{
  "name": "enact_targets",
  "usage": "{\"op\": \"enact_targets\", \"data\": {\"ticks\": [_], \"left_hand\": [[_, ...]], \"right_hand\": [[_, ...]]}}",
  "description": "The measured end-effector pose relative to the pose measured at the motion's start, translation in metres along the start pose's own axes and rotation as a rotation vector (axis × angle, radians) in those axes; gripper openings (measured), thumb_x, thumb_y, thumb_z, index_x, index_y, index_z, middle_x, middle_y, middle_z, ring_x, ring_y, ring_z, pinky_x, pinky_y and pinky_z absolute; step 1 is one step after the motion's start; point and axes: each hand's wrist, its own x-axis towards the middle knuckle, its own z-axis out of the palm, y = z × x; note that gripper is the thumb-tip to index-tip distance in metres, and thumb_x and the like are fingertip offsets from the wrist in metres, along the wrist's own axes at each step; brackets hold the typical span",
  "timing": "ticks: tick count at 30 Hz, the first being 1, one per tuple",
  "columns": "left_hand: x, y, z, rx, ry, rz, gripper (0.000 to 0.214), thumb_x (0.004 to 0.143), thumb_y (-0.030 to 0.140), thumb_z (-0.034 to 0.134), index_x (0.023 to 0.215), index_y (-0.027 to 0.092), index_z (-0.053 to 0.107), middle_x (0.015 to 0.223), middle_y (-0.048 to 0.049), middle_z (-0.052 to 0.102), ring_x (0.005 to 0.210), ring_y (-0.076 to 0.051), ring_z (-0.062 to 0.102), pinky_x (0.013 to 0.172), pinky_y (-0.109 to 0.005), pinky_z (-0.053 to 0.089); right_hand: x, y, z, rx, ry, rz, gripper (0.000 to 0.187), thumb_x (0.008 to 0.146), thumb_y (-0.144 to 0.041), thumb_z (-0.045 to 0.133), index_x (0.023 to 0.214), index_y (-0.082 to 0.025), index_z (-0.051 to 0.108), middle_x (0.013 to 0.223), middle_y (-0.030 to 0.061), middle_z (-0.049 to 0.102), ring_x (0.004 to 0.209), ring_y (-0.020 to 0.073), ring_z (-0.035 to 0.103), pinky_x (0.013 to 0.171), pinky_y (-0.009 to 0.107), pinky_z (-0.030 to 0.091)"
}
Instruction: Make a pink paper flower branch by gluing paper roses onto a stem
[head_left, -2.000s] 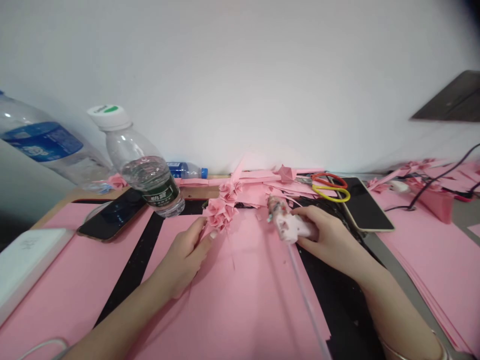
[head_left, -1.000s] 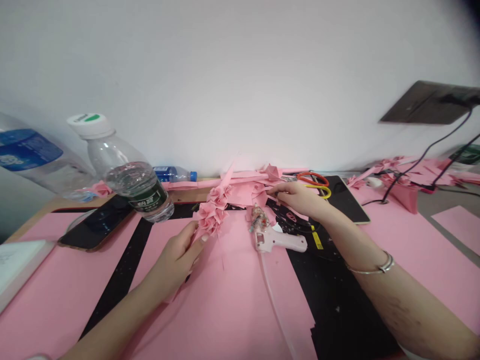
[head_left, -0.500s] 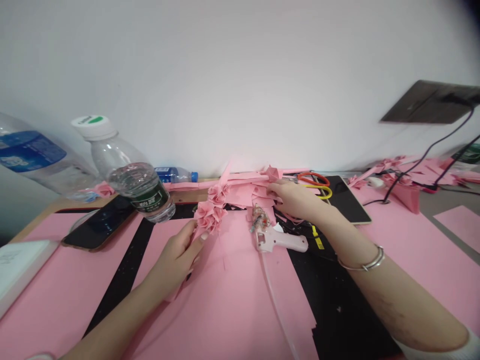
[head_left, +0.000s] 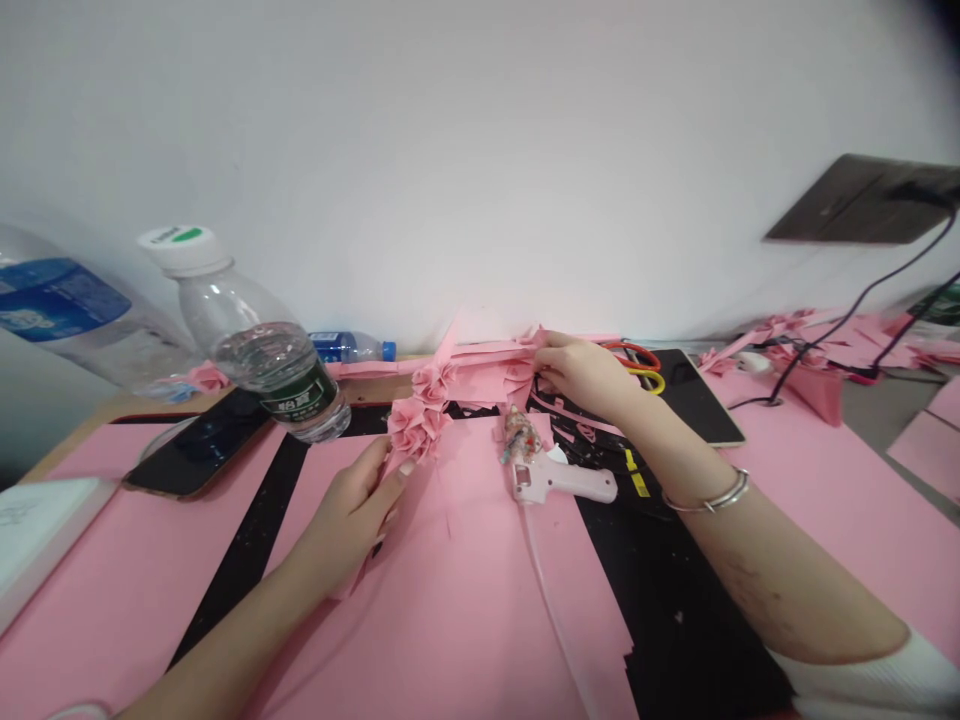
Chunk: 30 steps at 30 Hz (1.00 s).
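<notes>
My left hand is closed around the lower part of a bunch of folded pink paper flowers, tilted above the pink sheets. At the back, my right hand curls its fingers onto a pink paper flower, mostly covered by the fingers, among strips and scraps of pink paper. Between the hands lies a white hot glue gun, its nozzle crusted with glue and pointing toward the wall. Its pale cord runs toward me.
A water bottle and a dark phone are on the left, with a larger bottle behind. Orange and yellow scissor-like handles lie beside a dark tablet. Cables hang from the wall socket above more pink paper pieces.
My right hand has moved slightly farther back and up, over the paper flower at the pile's edge. My left hand keeps its hold on the flower bunch, nearly still.
</notes>
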Motion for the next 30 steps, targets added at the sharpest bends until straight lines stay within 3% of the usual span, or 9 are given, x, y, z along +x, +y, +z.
{"op": "enact_targets", "data": {"ticks": [4,9,14,17,20,24,30], "left_hand": [[0.001,0.001,0.001,-0.065,0.060,0.041,0.028,0.088,0.051,0.058,0.090,0.025,0.046,0.059,0.0101,0.026,0.046,-0.009,0.024,0.037,-0.016,0.020],[0.001,0.008,0.003,-0.076,0.175,0.110,0.023,0.087,0.045,0.059,0.087,0.026,0.046,0.055,0.0104,0.028,0.043,-0.009,0.027,0.036,-0.016,0.024],[0.000,0.012,0.004,-0.056,0.211,0.160,0.021,0.087,0.043,0.057,0.093,0.026,0.048,0.055,0.0103,0.033,0.042,-0.010,0.030,0.035,-0.017,0.028],[0.000,0.011,0.002,-0.062,0.211,0.165,0.021,0.088,0.044,0.057,0.090,0.025,0.048,0.056,0.0100,0.034,0.043,-0.009,0.030,0.035,-0.016,0.028],[0.000,0.010,0.001,-0.082,0.216,0.171,0.021,0.087,0.043,0.058,0.092,0.025,0.048,0.057,0.0100,0.034,0.043,-0.009,0.030,0.036,-0.016,0.027],[0.000,0.011,0.001,-0.098,0.217,0.179,0.022,0.087,0.044,0.059,0.092,0.025,0.048,0.057,0.0102,0.033,0.042,-0.009,0.030,0.036,-0.016,0.027],[-0.002,0.012,0.002,-0.118,0.235,0.195,0.023,0.087,0.043,0.059,0.085,0.025,0.044,0.056,0.0096,0.037,0.043,-0.009,0.033,0.035,-0.016,0.030]], "right_hand": [[-0.004,0.008,-0.007,-0.022,-0.096,0.077,0.024,0.082,-0.005,0.055,0.079,-0.017,0.076,0.095,0.0093,0.073,0.078,0.0210,0.065,0.063,0.028,0.041],[-0.002,-0.010,-0.019,0.062,-0.008,0.081,0.026,0.085,-0.007,0.054,0.091,-0.016,0.077,0.091,0.0084,0.076,0.081,0.0205,0.066,0.070,0.029,0.044],[0.016,-0.056,-0.012,0.251,0.028,-0.054,0.026,0.084,-0.006,0.057,0.098,-0.017,0.076,0.096,0.0076,0.077,0.084,0.0198,0.068,0.072,0.028,0.045],[0.034,-0.080,0.003,0.270,0.023,-0.219,0.033,0.085,-0.004,0.056,0.109,-0.019,0.073,0.109,0.0087,0.075,0.098,0.0214,0.068,0.077,0.027,0.046],[0.052,-0.099,0.021,0.301,-0.029,-0.311,0.031,0.077,0.001,0.058,0.096,-0.019,0.072,0.103,0.0084,0.075,0.096,0.0225,0.068,0.074,0.028,0.048],[0.068,-0.112,0.036,0.396,-0.013,-0.211,0.026,0.080,0.002,0.050,0.072,-0.016,0.068,0.087,0.0084,0.075,0.085,0.0194,0.069,0.073,0.029,0.048],[0.061,-0.094,0.018,0.623,0.060,0.026,0.020,0.086,-0.007,0.051,0.085,-0.012,0.070,0.079,0.0068,0.074,0.070,0.0146,0.067,0.063,0.025,0.051]]}}
